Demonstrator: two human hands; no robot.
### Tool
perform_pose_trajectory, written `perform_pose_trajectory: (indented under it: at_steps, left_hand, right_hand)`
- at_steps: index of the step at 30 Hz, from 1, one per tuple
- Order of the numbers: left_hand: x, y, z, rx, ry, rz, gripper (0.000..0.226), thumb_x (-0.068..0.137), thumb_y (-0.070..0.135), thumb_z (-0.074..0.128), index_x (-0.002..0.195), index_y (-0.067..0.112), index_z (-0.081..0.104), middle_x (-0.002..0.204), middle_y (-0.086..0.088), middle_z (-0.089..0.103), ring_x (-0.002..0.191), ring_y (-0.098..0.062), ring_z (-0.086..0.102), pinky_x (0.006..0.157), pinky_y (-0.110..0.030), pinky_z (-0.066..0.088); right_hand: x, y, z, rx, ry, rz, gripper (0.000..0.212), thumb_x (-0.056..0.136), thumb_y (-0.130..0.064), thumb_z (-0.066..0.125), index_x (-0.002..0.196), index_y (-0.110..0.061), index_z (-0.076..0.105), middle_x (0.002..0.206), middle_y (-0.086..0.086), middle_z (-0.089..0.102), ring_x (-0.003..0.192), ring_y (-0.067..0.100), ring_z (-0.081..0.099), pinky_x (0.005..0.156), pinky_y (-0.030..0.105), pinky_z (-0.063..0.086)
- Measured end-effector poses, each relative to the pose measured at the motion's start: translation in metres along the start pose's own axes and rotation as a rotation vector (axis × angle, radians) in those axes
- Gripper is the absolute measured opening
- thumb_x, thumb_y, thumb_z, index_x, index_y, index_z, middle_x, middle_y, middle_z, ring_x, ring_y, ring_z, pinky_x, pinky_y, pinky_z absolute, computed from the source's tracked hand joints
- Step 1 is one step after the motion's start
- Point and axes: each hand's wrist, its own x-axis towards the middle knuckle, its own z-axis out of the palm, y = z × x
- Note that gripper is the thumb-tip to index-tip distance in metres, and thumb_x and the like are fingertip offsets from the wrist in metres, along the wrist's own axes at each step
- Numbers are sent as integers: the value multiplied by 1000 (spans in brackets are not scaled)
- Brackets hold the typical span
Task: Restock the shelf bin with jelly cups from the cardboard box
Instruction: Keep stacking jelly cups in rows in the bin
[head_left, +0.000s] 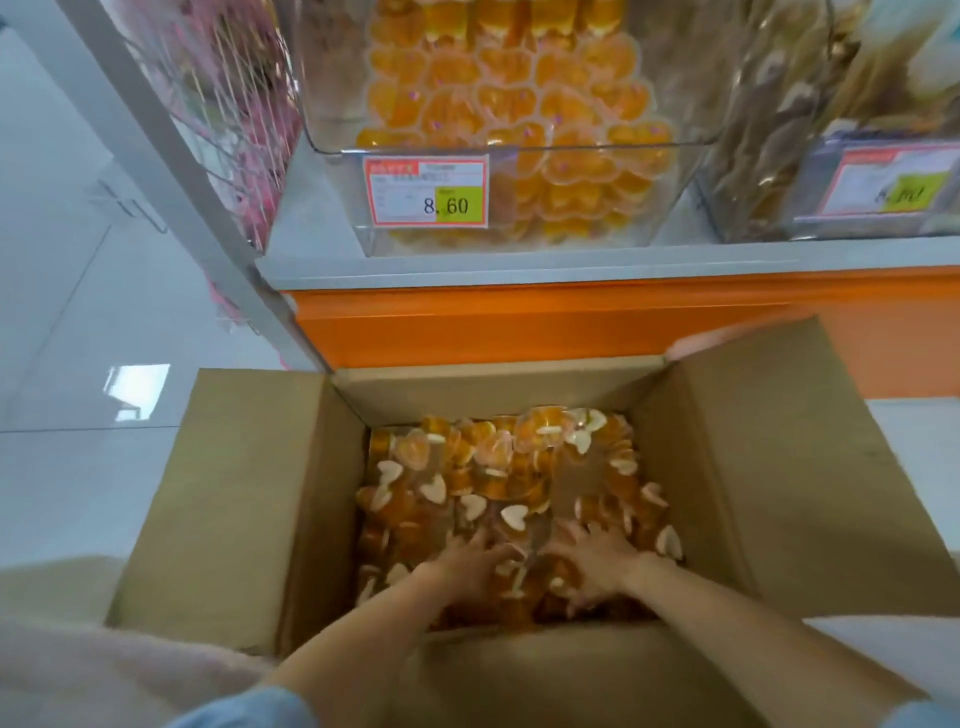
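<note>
1. Two bare forearms reach from blue sleeves (244, 709) into the open cardboard box (234, 493).
2. The left hand (467, 558) lies released, fingers splayed on the jelly cups (467, 467). The right hand (597, 566), just beside it, is likewise spread, fingertips pressing into the heap.
3. The orange, heart-shaped cups lie jumbled across the box's bottom, several showing pale lids.
4. Beyond the box runs an orange shelf front (519, 322).
5. Above it sits the clear shelf bin (665, 208), partly filled with stacked cups (498, 98). A price label (426, 189) reading 8.60 is on its front wall.
6. A pink-filled bin (234, 104) stands to its left and a brownish-filled bin (831, 156) to its right.
</note>
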Motion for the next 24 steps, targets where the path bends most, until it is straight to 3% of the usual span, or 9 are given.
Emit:
perform_pose_trajectory:
  at_steps: [3,9,13,18,21,24]
  left_hand:
    - [11,-1,0,50,38,-12,80,85,47,59,147,41,9,158,-1,-11,143,-38,10,114,-50,22]
    - [6,-5,-3,-22,92,-41,67,91,31,57,145,35,19,157,-13,-5,134,-41,32,107,-45,37]
    - [8,-9,-1,-152,150,-8,58,89,25,60,138,36,31,157,-9,-1,137,-41,26,109,-43,35]
    - [-2,-17,-3,-236,178,17,59,86,25,64,136,39,34,156,-10,-11,142,-38,15,114,-42,28]
    - [-19,-13,-11,-274,210,29,57,86,26,64,134,38,37,155,-9,-15,143,-37,8,117,-37,23]
    - [-41,-10,-26,-267,242,45,54,84,24,66,130,37,40,154,-7,4,142,-33,18,114,-36,28]
  right_hand:
    - [8,-4,1,-8,43,32,63,92,-43,52,147,-34,21,157,12,-2,142,38,14,115,48,12]
    - [13,-8,3,59,67,52,64,89,-37,59,145,-31,29,154,13,4,140,37,19,116,48,7]
    - [11,-8,5,129,107,43,65,86,-32,64,143,-28,33,152,9,12,139,36,21,115,49,8]
    - [4,-15,-1,331,162,-15,63,80,-33,71,135,-23,44,141,2,27,131,27,34,110,35,33]
    - [-5,-21,-14,431,177,-35,66,76,-33,75,134,-22,46,141,-1,27,134,21,29,111,31,30]
    - [-22,-23,-34,399,165,-66,67,77,-33,75,136,-22,45,139,-1,30,131,21,32,106,29,32]
